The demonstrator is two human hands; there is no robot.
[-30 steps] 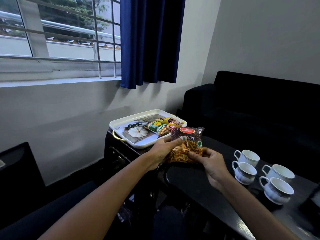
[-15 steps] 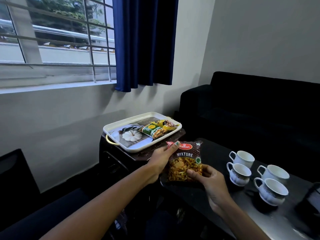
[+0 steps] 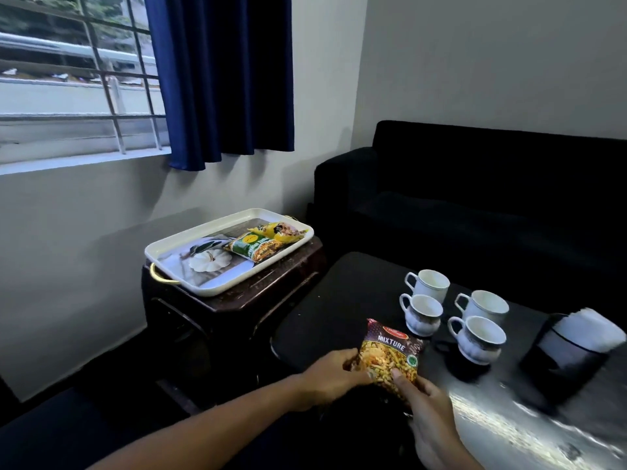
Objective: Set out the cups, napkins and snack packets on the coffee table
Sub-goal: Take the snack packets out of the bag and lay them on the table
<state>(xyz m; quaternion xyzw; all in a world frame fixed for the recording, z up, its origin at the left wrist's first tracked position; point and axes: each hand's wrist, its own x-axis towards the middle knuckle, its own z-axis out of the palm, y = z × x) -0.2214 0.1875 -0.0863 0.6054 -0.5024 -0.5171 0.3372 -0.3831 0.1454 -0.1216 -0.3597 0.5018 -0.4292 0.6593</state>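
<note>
Hands (image 3: 330, 378) hold packet (image 3: 390, 356) ("MIXTURE").

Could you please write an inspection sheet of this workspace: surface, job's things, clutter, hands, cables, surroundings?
Surface: dark glossy coffee table, glare at its near right.
Job's things: four white cups grouped on the table; napkins in a dark holder at right; Mixture packet held over the table's near edge; green packet and yellow packet lie on the white tray on the side table.
Clutter: nothing seen.
Hands: left hand and right hand both grip the Mixture packet with the fingers.
Cables: nothing seen.
Surroundings: black sofa, blue curtain, barred window.
</note>
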